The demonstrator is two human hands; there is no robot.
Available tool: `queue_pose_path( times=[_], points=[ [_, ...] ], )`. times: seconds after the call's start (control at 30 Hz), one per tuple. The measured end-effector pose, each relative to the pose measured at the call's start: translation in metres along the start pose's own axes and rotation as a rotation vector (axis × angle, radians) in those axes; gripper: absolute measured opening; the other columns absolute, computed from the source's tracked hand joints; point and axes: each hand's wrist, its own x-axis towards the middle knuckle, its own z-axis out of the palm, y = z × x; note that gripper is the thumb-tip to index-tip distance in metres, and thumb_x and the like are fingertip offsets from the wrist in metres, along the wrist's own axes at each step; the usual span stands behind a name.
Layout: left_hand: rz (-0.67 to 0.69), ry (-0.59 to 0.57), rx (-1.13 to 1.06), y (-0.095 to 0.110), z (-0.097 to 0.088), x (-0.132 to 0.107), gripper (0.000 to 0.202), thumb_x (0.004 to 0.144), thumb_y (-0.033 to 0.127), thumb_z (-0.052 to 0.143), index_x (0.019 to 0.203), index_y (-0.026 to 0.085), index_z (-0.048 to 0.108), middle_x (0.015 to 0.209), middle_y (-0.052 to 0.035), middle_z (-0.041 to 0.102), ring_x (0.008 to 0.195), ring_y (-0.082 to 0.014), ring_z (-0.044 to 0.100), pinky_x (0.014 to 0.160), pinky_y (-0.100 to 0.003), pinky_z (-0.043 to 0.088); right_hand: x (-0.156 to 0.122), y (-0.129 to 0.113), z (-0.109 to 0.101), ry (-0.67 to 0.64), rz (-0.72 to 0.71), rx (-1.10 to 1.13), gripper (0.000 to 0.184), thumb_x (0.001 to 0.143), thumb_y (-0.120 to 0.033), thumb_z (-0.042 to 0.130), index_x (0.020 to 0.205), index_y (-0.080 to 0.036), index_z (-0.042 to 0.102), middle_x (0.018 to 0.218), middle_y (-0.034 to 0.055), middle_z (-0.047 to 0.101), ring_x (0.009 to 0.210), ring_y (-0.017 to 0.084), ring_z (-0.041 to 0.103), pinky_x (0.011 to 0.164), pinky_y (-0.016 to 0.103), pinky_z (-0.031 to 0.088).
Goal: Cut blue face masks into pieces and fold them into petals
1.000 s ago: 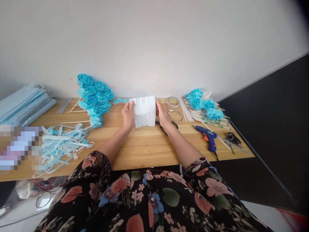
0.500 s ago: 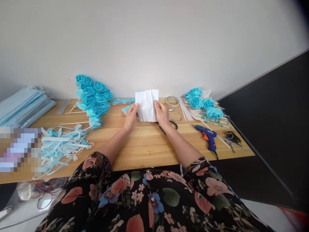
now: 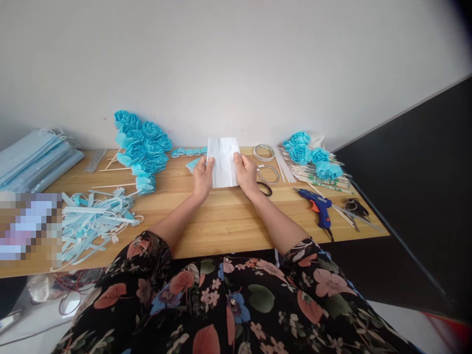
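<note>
A white pleated sheet [image 3: 222,156] is held upright above the middle of the wooden table [image 3: 206,221], pinched on both sides. My left hand [image 3: 203,178] grips its left edge with the thumb on the front. My right hand [image 3: 246,173] grips its right edge the same way. The two hands are close together, with only a narrow strip of the sheet between them. A light blue scrap [image 3: 192,164] lies on the table just left of my left hand. Black scissors [image 3: 264,189] lie partly hidden under my right hand.
Blue fabric roses on sticks [image 3: 142,145] lean at the back left, more roses [image 3: 311,160] at the back right. A blue glue gun [image 3: 317,207], tape rolls [image 3: 264,152], cut mask strips [image 3: 94,219] and stacked blue face masks [image 3: 35,160] surround the centre. The wall stands directly behind.
The sheet went from wide and spread between my hands to turned upright, and my hands have drawn closer together on it.
</note>
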Motion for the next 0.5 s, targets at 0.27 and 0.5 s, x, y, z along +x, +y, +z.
queue_pose_path(
  times=[0.27,0.5],
  points=[
    [-0.023,0.023,-0.005,-0.0066,-0.0032,0.0054,0.031,0.09,0.047,0.06,0.081,0.018,0.055,0.069,0.0035,0.047,0.064,-0.01,0.042,0.06,-0.02,0.037,0.0006,-0.0018,-0.002,0.011,-0.031,-0.023,0.054,0.093,-0.064,0.042,0.063,-0.024,0.023,0.057,-0.0052,0.024,0.058,0.011,0.028,0.057,0.028,0.026],
    [-0.093,-0.003,-0.064,-0.0014,-0.0021,0.006,0.033,0.084,0.049,0.065,0.082,0.017,0.057,0.07,0.0029,0.051,0.064,-0.0099,0.044,0.059,-0.021,0.038,0.0041,0.002,-0.0033,0.017,-0.045,-0.004,0.055,0.093,-0.066,0.041,0.062,-0.024,0.024,0.058,-0.0053,0.024,0.058,0.01,0.027,0.057,0.028,0.025]
  ],
)
